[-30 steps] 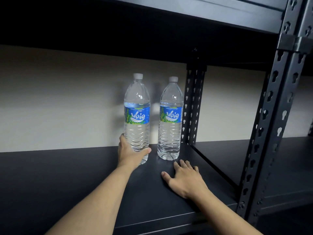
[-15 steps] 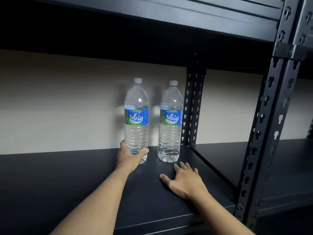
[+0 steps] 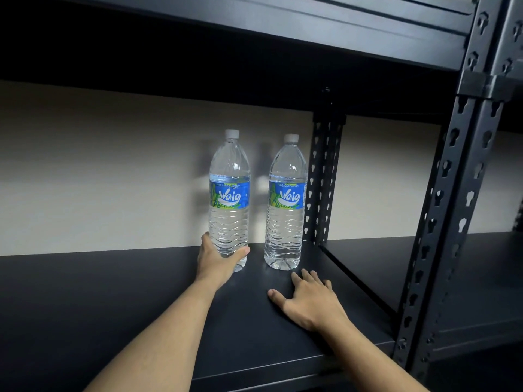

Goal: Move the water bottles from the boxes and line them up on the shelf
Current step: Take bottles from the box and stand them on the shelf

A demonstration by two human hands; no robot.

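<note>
The left bottle [image 3: 229, 193] and the right bottle [image 3: 285, 199] stand upright on the dark shelf [image 3: 85, 292], side by side with a small gap, close to the far wall. That makes two bottles. Both are clear, hold water up to just above their blue labels, and have white caps. The left hand [image 3: 218, 264] curls round the low part of the left bottle. The right hand [image 3: 308, 302] lies flat on the shelf, fingers spread, just in front of the right bottle. Nothing has moved since a moment ago
</note>
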